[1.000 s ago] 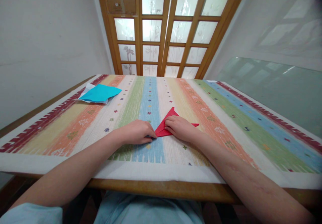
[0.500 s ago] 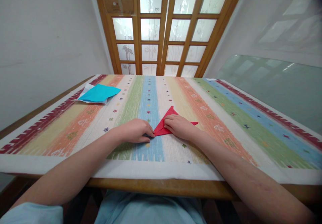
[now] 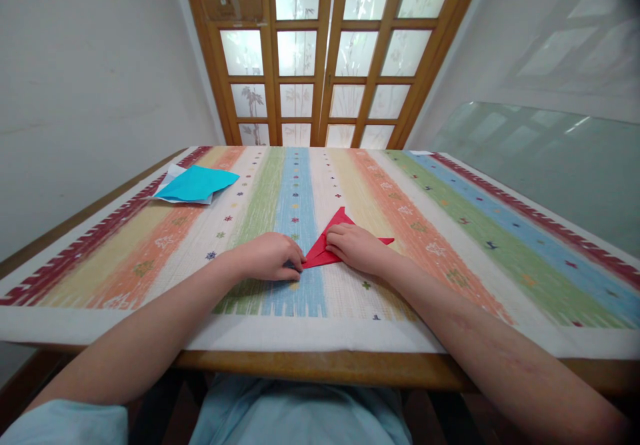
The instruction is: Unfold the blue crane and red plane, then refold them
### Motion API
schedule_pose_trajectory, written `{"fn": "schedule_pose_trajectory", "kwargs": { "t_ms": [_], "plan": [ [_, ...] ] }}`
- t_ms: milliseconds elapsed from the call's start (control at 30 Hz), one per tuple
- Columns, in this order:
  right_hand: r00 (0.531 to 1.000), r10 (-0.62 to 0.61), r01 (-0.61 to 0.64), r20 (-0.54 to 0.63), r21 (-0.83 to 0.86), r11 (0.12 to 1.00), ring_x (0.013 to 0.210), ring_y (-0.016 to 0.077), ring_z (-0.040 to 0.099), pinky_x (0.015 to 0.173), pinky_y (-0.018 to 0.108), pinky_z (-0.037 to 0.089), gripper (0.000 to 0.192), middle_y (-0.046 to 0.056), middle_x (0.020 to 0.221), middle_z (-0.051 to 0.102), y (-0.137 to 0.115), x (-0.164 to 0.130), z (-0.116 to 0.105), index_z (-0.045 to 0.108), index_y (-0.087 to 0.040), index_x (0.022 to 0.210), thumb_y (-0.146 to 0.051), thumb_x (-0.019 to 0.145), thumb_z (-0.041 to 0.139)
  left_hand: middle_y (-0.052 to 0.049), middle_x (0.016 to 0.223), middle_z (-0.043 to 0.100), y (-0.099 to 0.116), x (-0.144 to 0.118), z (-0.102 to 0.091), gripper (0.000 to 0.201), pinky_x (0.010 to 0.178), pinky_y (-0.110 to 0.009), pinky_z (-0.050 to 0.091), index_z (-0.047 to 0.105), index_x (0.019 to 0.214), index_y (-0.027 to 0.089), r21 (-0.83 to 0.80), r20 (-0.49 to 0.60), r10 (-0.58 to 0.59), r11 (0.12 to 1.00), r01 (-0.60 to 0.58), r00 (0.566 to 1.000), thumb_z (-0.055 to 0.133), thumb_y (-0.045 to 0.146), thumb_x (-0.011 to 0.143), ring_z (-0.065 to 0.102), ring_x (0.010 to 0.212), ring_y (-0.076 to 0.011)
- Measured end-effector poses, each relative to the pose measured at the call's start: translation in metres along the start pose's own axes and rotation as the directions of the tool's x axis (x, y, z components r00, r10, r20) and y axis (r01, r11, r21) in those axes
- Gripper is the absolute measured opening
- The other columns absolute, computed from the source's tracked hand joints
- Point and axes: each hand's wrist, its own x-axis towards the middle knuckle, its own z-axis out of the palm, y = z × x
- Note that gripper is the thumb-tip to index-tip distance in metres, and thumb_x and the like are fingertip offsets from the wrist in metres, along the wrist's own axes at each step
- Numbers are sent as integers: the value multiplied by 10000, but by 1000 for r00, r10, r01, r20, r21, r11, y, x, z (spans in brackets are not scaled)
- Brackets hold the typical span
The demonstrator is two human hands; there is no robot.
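Observation:
A folded sheet of red paper [image 3: 320, 248] lies flat on the striped tablecloth [image 3: 295, 308], with pointed corners to the left, top and right. My left hand [image 3: 273, 256] pinches its left tip between thumb and fingers. Across the middle of the paper rests my right hand [image 3: 355, 245], its fingers bent and pressing down on the folds. That hand hides part of the paper's centre and right side.
Toward the far left of the table lies a stack of blue and white paper sheets [image 3: 197, 184]. A wooden door with glass panes [image 3: 300, 52] stands beyond the table. On the right, a glass panel [image 3: 545, 165] leans by the wall.
The view has shifted slightly. Both hands remain on the red paper in nearly the same places, with the left fingers still at its left tip.

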Motion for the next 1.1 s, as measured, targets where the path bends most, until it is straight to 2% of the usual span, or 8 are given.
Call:
{"fn": "schedule_pose_trajectory", "kwargs": {
  "t_ms": [233,500,733,1100],
  "plan": [
    [1000,28,-28,0,-9,1000,904,215,613,836,336,428,211,99,989,703,1,-1,2,712,-150,938,-181,983,509,-39,969,735,0,1,-4,167,778,-265,469,708,1036,223,32,46,-100,995,99,994,672,243,874,670,885,-185],
    [1000,1,-1,-10,-1,1000,901,210,607,823,327,424,222,93,984,700,4,-1,5,717,-161,904,-160,970,504,-27,1001,750,-5,0,-2,167,834,-263,472,750,1007,255,-3,50,-34,999,35,998,648,208,884,683,953,-182],
    [1000,26,-26,-11,-26,999,873,208,603,807,324,418,221,86,957,694,2,0,6,704,-161,901,-177,980,497,-39,1014,753,8,2,-4,228,825,-285,468,725,1118,272,81,50,-19,997,15,999,647,234,907,675,970,-204],
    [999,38,-39,-29,-35,999,863,207,608,798,323,421,213,85,936,696,1,0,6,700,-156,892,-178,976,505,-71,999,737,17,3,-1,236,796,-322,481,719,1133,247,181,41,29,983,-36,999,613,299,929,670,950,-235]
  ]
}}
